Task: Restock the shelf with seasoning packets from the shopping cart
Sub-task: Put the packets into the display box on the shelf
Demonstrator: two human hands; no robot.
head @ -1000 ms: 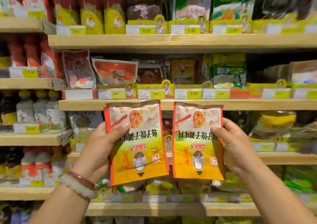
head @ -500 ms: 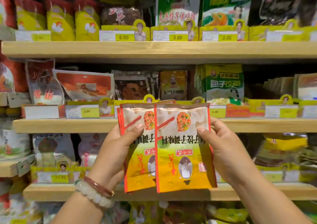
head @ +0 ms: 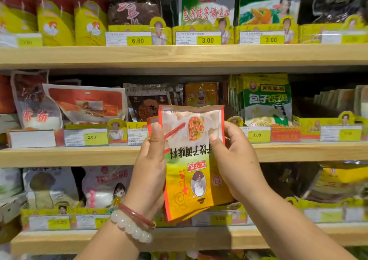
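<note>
Two orange-and-yellow seasoning packets [head: 194,166] are stacked one behind the other, upside down, in front of the middle shelf [head: 69,156]. Only a red sliver of the rear packet [head: 153,121] shows at the upper left. My left hand [head: 152,164] grips the stack's left edge with its thumb on the front. My right hand [head: 233,158] grips the right edge, thumb on the front too. A matching orange packet [head: 201,94] stands at the back of the middle shelf, just above the stack. The shopping cart is out of view.
Wooden shelves run across the view, full of seasoning bags behind yellow price-tag rails [head: 137,39]. Green packets [head: 266,100] stand right of the orange slot and dark packets [head: 147,102] left of it. Yellow chicken-logo bags [head: 89,24] fill the top shelf's left.
The two packets, held apart side by side a second ago, have slid together into one stack. My hands have risen toward the middle shelf, and the view has moved closer.
</note>
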